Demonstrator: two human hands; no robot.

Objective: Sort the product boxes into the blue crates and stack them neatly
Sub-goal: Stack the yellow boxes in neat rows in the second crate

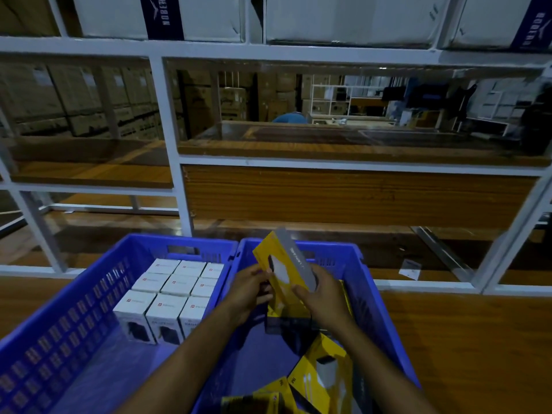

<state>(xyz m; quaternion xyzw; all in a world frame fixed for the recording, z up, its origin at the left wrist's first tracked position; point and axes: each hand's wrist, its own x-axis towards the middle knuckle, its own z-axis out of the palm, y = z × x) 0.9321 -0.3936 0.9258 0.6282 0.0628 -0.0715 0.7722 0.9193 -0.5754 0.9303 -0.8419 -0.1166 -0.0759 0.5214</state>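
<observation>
Inside, left crate (74,309) holds white boxes (170,297); both hands (249,289) (324,297) grip a yellow box (283,261) over right crate (370,297), which holds more.

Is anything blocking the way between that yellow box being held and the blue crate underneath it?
Nothing visible does. The left hand and right hand hold the yellow box over the right crate, whose top is open; other yellow boxes already lie inside.

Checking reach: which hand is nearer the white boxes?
Left. The left hand sits just right of the white boxes; the right hand is farther right, across the yellow box.
</observation>
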